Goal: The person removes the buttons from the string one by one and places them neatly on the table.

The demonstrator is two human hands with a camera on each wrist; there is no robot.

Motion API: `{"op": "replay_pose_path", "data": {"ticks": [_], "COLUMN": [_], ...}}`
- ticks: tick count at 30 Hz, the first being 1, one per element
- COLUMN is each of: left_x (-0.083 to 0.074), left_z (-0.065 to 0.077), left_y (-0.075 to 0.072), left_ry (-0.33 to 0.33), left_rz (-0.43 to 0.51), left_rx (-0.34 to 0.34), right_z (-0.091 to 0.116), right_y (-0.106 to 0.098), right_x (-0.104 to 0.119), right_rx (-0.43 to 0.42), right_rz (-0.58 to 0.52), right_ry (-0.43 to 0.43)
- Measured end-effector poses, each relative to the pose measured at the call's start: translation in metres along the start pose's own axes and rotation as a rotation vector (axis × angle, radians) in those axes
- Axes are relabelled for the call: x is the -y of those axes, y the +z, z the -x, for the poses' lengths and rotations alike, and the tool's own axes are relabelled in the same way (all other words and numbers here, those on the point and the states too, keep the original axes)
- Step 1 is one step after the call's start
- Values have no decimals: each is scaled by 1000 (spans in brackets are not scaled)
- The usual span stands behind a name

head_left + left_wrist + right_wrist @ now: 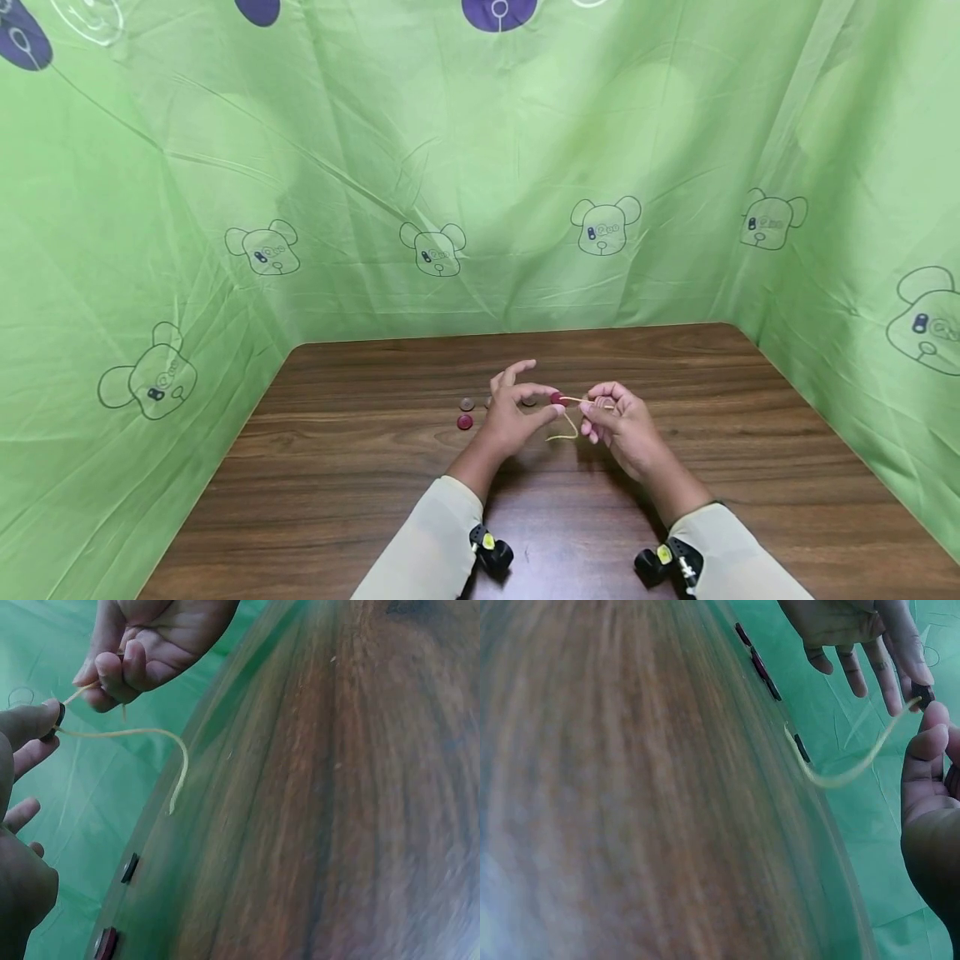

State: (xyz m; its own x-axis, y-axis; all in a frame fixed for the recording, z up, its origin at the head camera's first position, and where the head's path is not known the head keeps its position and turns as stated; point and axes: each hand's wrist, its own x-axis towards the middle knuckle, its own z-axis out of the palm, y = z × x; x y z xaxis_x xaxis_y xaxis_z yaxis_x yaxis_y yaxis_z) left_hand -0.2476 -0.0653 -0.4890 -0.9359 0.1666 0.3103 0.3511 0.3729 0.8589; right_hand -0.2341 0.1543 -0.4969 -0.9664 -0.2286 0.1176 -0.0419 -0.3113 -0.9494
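Observation:
Between its thumb and forefinger, my left hand (513, 417) pinches a dark red button (557, 398) above the table, its other fingers spread. A thin yellow string (576, 400) runs through or against the button; which, I cannot tell. My right hand (621, 425) pinches the string just right of the button, its other fingers curled. From the button a loose end of string (161, 732) hangs in a curve, seen in the left wrist view. Left of the left hand lie a red button (465, 422) and a grey button (467, 404). Another grey button (529, 401) lies behind that hand.
The brown wood-grain table (337, 483) carries the loose buttons near its middle. Green cloth (510, 283) with bear-head prints walls the back and both sides. Small black devices (495, 557) are strapped to both wrists over pale sleeves.

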Motion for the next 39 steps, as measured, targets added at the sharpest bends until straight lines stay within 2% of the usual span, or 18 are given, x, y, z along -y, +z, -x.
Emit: {"op": "replay_pose_path", "data": {"ticks": [4,14,20,32,39], "left_x": [1,7,8,13,19], "left_z": [0,2,4,6,6], "left_y": [-5,-16,-23,-30,-35], "left_ry": [-8,-29,-50,-67,-63], "left_rz": [16,42,11,-33,5], "left_rx": [7,4,-4,-28,-36], "right_z": [-1,-1,-1,-2,-4], "right_y": [1,-1,0,-1,-1], "right_x": [0,0,0,3,3], "right_rx": [-61,-146,-198,-230,-282], "right_rz": [15,61,102,106,79], "right_ry": [3,-8,16,7,-3]}}
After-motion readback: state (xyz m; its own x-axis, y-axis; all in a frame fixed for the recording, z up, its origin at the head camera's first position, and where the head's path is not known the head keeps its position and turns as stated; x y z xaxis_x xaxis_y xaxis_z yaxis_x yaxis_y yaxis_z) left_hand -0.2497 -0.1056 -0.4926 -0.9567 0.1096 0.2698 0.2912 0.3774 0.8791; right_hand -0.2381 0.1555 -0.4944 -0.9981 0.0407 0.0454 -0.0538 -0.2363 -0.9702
